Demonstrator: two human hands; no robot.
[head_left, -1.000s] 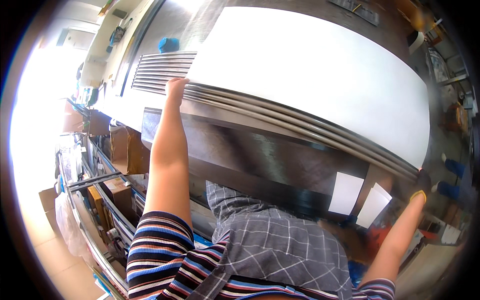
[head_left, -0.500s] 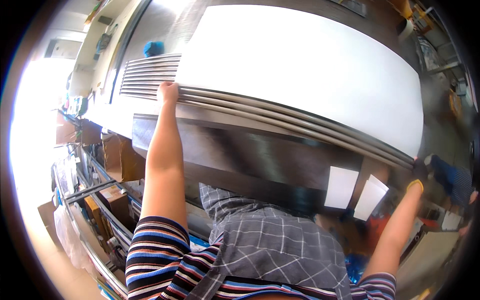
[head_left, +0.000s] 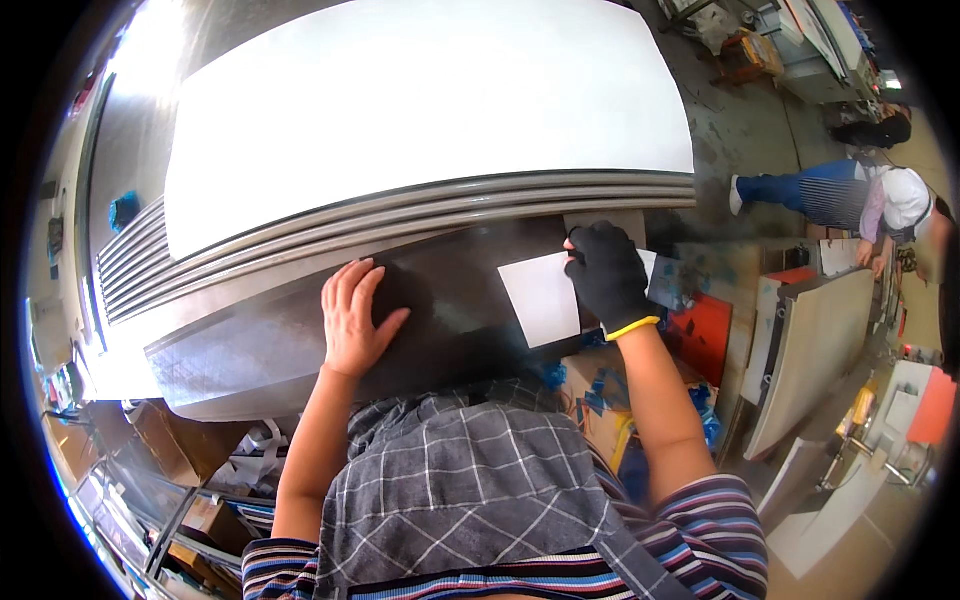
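My bare left hand point(head_left: 356, 316) lies flat, fingers spread, on the dark front face of a large steel appliance point(head_left: 260, 340). The appliance has a white top panel point(head_left: 420, 110) and ridged trim along its edge. My right hand point(head_left: 606, 275), in a black glove with a yellow cuff, pinches the right edge of a white paper label point(head_left: 542, 297) stuck on the same dark face near its right end.
A person in a white cap and blue trousers point(head_left: 860, 195) bends over at the far right. Beige panels point(head_left: 810, 350) lean below them. Cardboard boxes point(head_left: 160, 450) and racks stand at the lower left. A louvered vent point(head_left: 135, 265) is on the appliance's left side.
My left hand has come in from the far top-left edge to the middle of the dark face. My right hand has risen from low right onto the white label. The view swung right.
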